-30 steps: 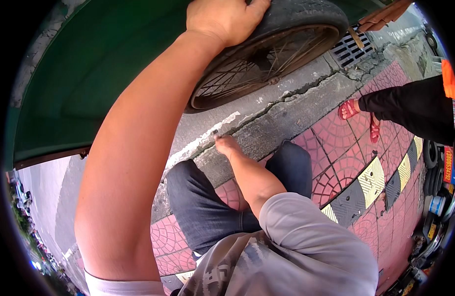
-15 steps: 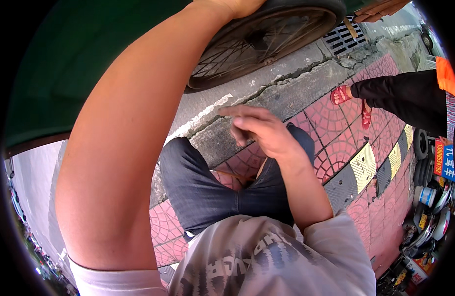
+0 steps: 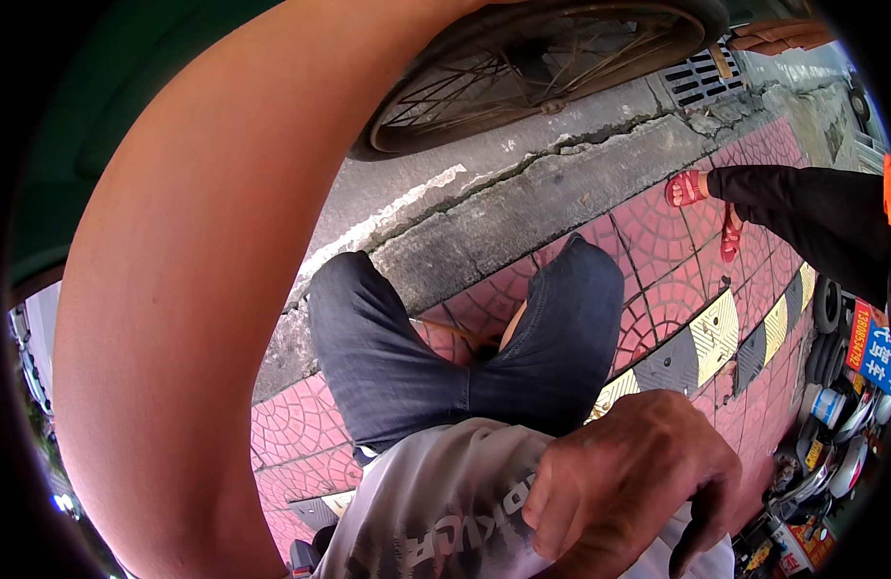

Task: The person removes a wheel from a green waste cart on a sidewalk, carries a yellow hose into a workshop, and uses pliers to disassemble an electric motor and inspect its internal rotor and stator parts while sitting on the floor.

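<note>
A spoked wheel (image 3: 532,72) with a dark tyre and a brownish rim crosses the top of the view. My left arm (image 3: 204,241) reaches up along the left side to the tyre's upper edge. Its hand is cut off by the top of the picture, so any grip there is hidden. Close to the camera, in front of my shirt (image 3: 465,502), hovers my right hand (image 3: 639,473), back of the hand up. Its fingers are bent, with one dark finger hanging apart from the rest. Nothing shows in it, though the palm is hidden.
A dark green panel (image 3: 127,125) stands behind my left arm. A cracked kerb (image 3: 494,232) runs beneath the wheel to a drain grate (image 3: 701,77). A person in red sandals (image 3: 685,188) stands at right. Yellow-and-black ramps (image 3: 716,333) and stacked tyres (image 3: 827,333) lie beyond.
My right hand has moved from above my knees back and down to the right, nearer my chest. My left hand has slipped out past the top edge. The whole view has shifted slightly.
</note>
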